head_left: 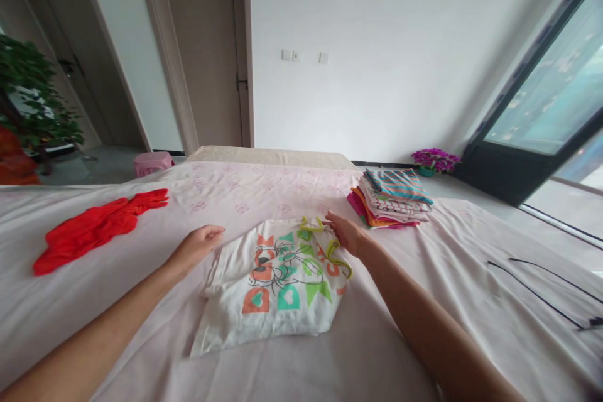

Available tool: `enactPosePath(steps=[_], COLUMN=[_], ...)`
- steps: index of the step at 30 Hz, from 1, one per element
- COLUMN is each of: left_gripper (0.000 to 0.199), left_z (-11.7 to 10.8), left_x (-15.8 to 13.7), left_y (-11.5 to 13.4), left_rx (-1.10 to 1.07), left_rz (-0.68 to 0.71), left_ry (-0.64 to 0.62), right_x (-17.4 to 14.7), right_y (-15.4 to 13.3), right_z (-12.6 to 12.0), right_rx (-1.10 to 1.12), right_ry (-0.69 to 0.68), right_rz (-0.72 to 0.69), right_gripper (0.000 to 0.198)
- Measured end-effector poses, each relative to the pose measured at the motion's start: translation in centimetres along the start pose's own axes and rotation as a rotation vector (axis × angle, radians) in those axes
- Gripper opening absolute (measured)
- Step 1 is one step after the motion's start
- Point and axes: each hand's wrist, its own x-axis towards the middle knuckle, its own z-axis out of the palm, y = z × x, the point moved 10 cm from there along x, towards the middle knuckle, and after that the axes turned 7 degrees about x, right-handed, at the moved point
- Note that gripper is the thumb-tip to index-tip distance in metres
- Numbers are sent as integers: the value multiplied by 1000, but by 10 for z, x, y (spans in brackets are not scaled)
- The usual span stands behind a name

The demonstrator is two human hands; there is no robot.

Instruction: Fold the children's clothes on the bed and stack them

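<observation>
A white T-shirt with orange and green letters, a cartoon face and yellow trim lies partly folded on the bed in front of me. My right hand is at its far right edge, fingers closed on the cloth by the yellow trim. Just off the shirt's far left corner is my left hand, its fingers curled together with no cloth visible in them.
Pale pink bed sheet lies under everything. To the left is a crumpled red garment. A stack of folded clothes sits at the far right. Black cords lie nearer on the right. A pink stool stands beyond the bed.
</observation>
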Motion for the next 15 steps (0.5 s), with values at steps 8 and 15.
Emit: enactPosePath(steps=[8, 15], left_gripper=[27, 35], left_z=[37, 14], left_x=[11, -14], left_y=[28, 42], left_rx=[491, -303], left_rz=[124, 10], left_ry=[-54, -108], right_x=[0, -2], right_y=[-17, -34], right_z=[11, -4], right_rx=[-616, -289], right_ry=[99, 81], right_rz=[-207, -180], right_gripper=[65, 22])
